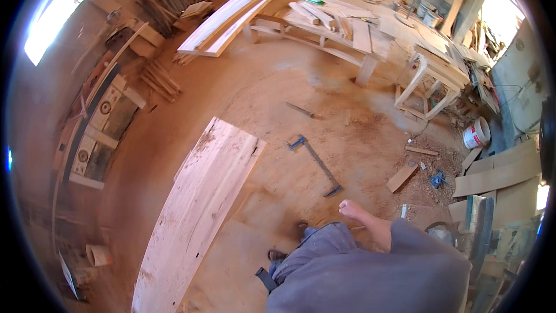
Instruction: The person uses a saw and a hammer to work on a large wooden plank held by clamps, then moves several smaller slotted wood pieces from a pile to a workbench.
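My right hand (350, 208) hangs beside my grey-clad body with its fingers curled closed, and nothing shows sticking out of it. On the dusty floor just beyond it lies a long bar clamp (319, 165) with blue ends, apart from the hand. A wide, pale wooden plank (200, 208) stretches along my left, with dark marks and rough patches on its face. My left hand does not show. A small dark flat object (266, 280) juts out beside my leg; what holds it, if anything, is hidden.
Long boards (243, 8) rest at the far left of a low bench (365, 72) carrying cut wood pieces. To the right are a wooden stand (428, 84), a white bucket (476, 133), a wood block (402, 177) and a blue tool (438, 179). Wooden framework (95, 133) lines the left wall.
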`<act>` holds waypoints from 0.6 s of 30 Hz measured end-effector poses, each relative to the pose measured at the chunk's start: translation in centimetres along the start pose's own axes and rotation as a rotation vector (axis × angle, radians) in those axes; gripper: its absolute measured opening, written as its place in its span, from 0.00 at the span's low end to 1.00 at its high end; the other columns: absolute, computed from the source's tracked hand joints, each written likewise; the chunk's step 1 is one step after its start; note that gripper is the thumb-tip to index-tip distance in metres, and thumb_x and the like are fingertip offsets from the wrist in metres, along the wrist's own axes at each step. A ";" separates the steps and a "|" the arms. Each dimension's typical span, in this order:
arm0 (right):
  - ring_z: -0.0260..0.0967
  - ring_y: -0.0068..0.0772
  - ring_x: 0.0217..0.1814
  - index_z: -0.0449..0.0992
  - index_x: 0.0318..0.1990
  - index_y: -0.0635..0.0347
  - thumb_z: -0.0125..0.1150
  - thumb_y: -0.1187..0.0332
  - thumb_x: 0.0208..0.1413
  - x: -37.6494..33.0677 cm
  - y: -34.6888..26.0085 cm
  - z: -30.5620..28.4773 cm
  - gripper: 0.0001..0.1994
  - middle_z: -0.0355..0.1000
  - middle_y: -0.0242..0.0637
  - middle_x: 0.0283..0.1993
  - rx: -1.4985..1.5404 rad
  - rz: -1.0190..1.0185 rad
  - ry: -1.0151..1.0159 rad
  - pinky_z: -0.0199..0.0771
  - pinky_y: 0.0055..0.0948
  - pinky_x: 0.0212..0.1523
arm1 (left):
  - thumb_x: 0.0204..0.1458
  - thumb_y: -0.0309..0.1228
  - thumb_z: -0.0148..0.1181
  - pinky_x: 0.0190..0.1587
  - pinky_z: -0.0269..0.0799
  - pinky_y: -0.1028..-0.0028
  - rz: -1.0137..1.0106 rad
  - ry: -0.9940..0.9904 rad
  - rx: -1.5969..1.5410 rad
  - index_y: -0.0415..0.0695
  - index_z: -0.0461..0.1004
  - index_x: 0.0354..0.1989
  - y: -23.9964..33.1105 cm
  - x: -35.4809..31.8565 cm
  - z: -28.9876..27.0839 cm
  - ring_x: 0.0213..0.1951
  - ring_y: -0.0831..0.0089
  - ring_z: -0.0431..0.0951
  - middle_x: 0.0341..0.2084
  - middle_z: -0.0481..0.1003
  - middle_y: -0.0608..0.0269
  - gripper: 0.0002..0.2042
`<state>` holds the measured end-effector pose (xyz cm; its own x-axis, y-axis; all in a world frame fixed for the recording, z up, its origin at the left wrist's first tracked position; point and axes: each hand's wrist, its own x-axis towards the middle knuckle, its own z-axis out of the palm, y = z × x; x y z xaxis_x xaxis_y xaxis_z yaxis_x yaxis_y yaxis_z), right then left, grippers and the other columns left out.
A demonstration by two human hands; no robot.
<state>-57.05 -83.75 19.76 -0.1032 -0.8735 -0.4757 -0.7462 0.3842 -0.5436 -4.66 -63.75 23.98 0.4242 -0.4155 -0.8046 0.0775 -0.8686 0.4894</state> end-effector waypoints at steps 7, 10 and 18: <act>0.75 0.27 0.32 0.77 0.49 0.65 0.60 0.69 0.51 2.3 -3.1 -6.6 0.17 0.76 0.37 0.32 0.442 0.247 0.045 0.75 0.28 0.33 | 0.56 0.35 0.54 0.43 0.74 0.67 -0.102 0.030 0.063 0.36 0.66 0.63 5.1 3.6 -1.4 0.42 0.63 0.77 0.45 0.76 0.47 0.27; 0.72 0.27 0.28 0.77 0.46 0.61 0.58 0.67 0.55 0.8 0.0 -6.6 0.13 0.75 0.36 0.31 0.726 0.389 -0.023 0.71 0.28 0.25 | 0.55 0.30 0.52 0.24 0.66 0.72 0.306 0.072 0.223 0.44 0.72 0.32 6.0 6.7 -3.1 0.23 0.71 0.73 0.23 0.74 0.60 0.04; 0.73 0.33 0.29 0.77 0.25 0.62 0.58 0.68 0.51 -1.7 20.0 -7.2 0.08 0.73 0.39 0.23 -0.558 -0.344 -0.132 0.73 0.36 0.29 | 0.53 0.30 0.54 0.32 0.71 0.72 0.119 -0.106 0.295 0.35 0.70 0.59 22.0 18.3 9.8 0.31 0.68 0.78 0.33 0.78 0.55 0.24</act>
<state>-76.54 -76.76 14.72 0.2567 -0.8611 -0.4388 -0.9541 -0.1533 -0.2574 -4.07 -93.12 16.74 0.3168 -0.5311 -0.7859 -0.2377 -0.8466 0.4763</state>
